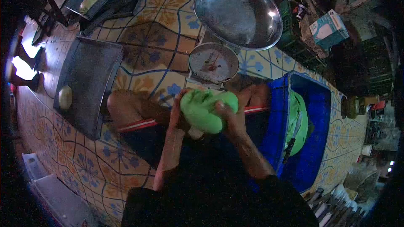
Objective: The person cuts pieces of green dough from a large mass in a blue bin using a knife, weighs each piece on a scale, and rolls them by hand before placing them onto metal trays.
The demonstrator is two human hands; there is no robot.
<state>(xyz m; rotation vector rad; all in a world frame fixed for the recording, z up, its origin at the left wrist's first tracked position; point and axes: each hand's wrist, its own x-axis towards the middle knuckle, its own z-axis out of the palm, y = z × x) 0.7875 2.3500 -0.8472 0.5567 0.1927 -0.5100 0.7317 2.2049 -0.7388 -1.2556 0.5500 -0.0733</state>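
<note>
Gripping a soft green dough-like mass [202, 110] between two bare hands, above crossed legs.

The left hand [178, 110] cups one side and the right hand [230, 120] presses the other, thumb on top; each grip is clamped on the mass. Just beside the right knee stands a blue bin [322, 151], with more green material [300, 122] inside and a dark-handled tool [290, 148] lying against it. Beyond the hands, a dial scale [213, 64] rests on the patterned tile floor [141, 82]. To the left, a grey tray [90, 73] holds one pale oval piece [65, 97]. Past the scale sits a wide, shiny metal bowl [237, 14].
</note>
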